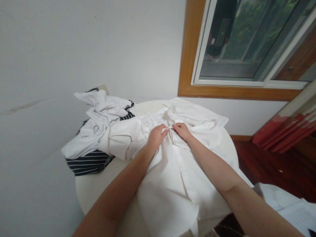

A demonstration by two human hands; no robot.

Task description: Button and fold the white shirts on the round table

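Two hands (156, 137) (182, 130), one button-front shirt (165, 184), one table (92, 187), one curtain (283, 130).

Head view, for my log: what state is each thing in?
White placket-front shirt: spread, wrinkled
Left hand: pinching shirt
Right hand: pinching shirt
White cloth bundle: crumpled
Black-and-white striped fabric: partly covered
Red-and-cream fabric curtain: gathered
Brown wood-framed window: unclear if open

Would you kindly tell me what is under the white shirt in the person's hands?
The white shirt lies over the round white table, whose surface shows beside it. Anything else directly beneath is covered and cannot be seen.
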